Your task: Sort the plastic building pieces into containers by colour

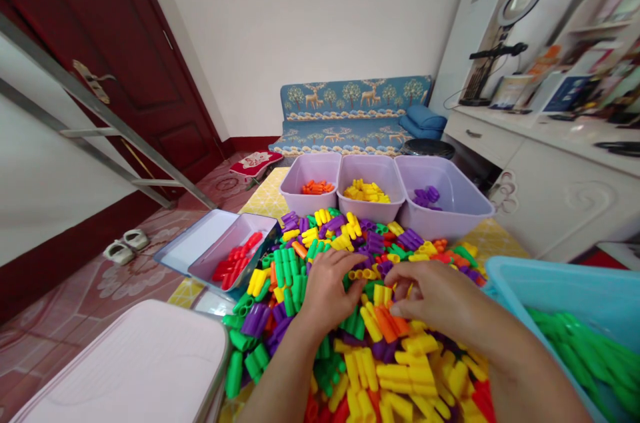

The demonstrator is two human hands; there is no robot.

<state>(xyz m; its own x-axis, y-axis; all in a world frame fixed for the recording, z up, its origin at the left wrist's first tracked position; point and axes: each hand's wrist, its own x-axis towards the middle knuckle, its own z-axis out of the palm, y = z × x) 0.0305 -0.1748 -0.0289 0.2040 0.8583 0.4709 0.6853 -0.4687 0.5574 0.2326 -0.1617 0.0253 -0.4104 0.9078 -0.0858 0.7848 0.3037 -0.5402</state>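
A heap of plastic tube-shaped toy pieces in yellow, green, purple, orange and red covers the table. My left hand is over the middle of the heap, thumb and index finger apart beside a yellow piece. To its right, my right hand has curled fingers with a gap to the thumb. Its thumb is at the edge of an orange piece, near a small yellow piece. Some fingertips of both hands are hidden, and I see nothing lifted in either one.
Behind the heap stand lilac bins with orange, yellow and purple pieces. An open box of red pieces is left; a blue tub of green pieces is right. A pale pink lid lies front left.
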